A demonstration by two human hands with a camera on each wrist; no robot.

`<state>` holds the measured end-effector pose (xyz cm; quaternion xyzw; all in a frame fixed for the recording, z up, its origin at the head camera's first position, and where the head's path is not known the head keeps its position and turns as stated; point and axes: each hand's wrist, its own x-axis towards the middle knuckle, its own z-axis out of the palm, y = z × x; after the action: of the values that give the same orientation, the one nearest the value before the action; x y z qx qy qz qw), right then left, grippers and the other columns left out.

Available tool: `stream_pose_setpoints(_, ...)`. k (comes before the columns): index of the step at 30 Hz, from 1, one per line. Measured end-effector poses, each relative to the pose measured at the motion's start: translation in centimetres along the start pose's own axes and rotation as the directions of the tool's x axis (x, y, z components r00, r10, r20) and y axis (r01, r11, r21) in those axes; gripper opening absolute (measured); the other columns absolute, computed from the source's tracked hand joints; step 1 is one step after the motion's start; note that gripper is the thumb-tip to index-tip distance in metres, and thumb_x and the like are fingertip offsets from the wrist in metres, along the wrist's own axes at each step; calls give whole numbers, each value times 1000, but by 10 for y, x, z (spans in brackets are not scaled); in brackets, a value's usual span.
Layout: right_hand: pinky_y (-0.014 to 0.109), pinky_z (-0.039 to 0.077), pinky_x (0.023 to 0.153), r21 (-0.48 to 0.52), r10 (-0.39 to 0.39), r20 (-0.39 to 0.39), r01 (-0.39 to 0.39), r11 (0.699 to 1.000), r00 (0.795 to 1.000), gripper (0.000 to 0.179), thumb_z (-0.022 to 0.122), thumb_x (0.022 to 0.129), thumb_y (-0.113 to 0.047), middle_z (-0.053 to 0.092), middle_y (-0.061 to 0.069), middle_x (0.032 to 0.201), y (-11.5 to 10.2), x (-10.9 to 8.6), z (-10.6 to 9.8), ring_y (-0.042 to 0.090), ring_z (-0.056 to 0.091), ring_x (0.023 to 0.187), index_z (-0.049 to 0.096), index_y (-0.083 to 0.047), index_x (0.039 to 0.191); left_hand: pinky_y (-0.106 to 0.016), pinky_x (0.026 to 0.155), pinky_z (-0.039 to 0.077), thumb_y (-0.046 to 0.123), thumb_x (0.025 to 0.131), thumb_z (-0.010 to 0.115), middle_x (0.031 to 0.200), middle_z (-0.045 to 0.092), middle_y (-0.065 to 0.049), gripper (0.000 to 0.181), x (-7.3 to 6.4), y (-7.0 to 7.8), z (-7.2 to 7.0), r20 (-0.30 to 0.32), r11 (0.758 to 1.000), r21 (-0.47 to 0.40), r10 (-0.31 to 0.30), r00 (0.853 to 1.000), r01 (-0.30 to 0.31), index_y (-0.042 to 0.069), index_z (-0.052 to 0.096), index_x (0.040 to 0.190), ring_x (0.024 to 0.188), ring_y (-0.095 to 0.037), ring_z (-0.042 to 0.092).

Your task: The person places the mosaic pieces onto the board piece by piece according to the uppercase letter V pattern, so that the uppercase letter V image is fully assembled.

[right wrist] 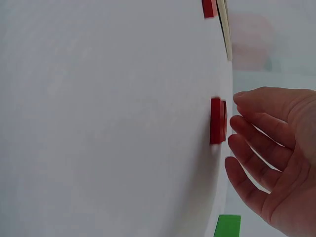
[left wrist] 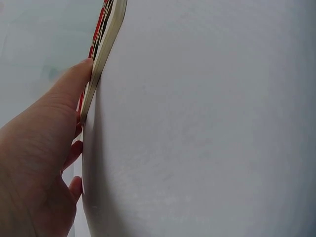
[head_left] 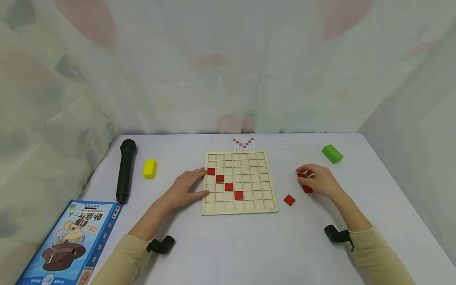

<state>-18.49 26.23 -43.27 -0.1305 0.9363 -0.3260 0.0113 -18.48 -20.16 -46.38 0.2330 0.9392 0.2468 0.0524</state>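
A pale wooden grid board (head_left: 249, 172) lies mid-table with several red square tiles (head_left: 229, 187) set in a descending diagonal. My left hand (head_left: 183, 190) rests along the board's left edge, thumb and fingers spread; in the left wrist view the thumb (left wrist: 74, 81) touches its side. To the right of the board, my right hand (head_left: 317, 180) hovers with loosely bent fingers over two loose red tiles (head_left: 308, 189), partly covering them. In the right wrist view a red tile (right wrist: 216, 121) lies on the table just off the fingertips. Another red tile (head_left: 289, 200) lies between that hand and the board.
A small card with a red-square pattern (head_left: 244, 142) lies behind the board. A green block (head_left: 333, 153) sits at the back right. On the left are a yellow block (head_left: 150, 169), a black microphone (head_left: 126, 170) and a blue box (head_left: 71, 245) at the front.
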Motion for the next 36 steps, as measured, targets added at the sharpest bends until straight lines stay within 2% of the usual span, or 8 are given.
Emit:
stream_pose_setpoints(7,36,52,74,-12,38,13,-38,999,999,27,72,87,-8,67,14,105,11,-1,-3,29,59,93,68,-2,113,-57,111,24,49,88,68,156,34,-4,79,0,-1,1,0,1000,3,4,1000,-4,11,39,150,140,-30,31)
stream_pose_setpoints(14,36,53,74,-10,54,18,-53,999,998,31,74,86,-13,66,13,104,7,2,2,29,59,93,68,-2,115,-57,111,24,50,88,68,156,33,-5,79,1,-1,1,2,1000,-4,-3,1000,3,11,38,150,140,-30,31)
stream_pose_setpoints(20,38,53,77,-5,64,21,-64,998,998,31,72,86,-11,67,13,106,6,1,2,30,59,94,67,-2,115,-57,111,23,49,88,68,157,33,-5,79,0,0,1,7,1000,0,-9,1000,9,11,38,151,140,-31,30)
stream_pose_setpoints(25,33,52,72,13,63,10,-63,998,998,31,74,86,-12,67,10,102,5,1,4,26,59,91,67,-3,114,-57,110,24,48,88,69,155,35,-6,78,-1,1,0,-10,1000,5,6,1000,-6,10,40,149,139,-32,32)
stream_pose_setpoints(29,30,50,68,39,70,3,-70,997,998,33,75,85,-14,66,9,99,0,3,7,25,58,89,67,-3,116,-58,110,25,48,88,68,155,35,-7,78,-1,3,0,-17,1000,5,15,1000,-15,9,40,149,139,-32,33)
stream_pose_setpoints(36,32,50,67,102,83,28,-85,991,996,34,75,85,-18,65,6,97,-19,9,20,24,58,89,67,-8,117,-56,111,24,48,89,68,156,34,-6,77,-1,2,0,-1,1000,0,7,1000,-7,10,39,150,140,-31,31)
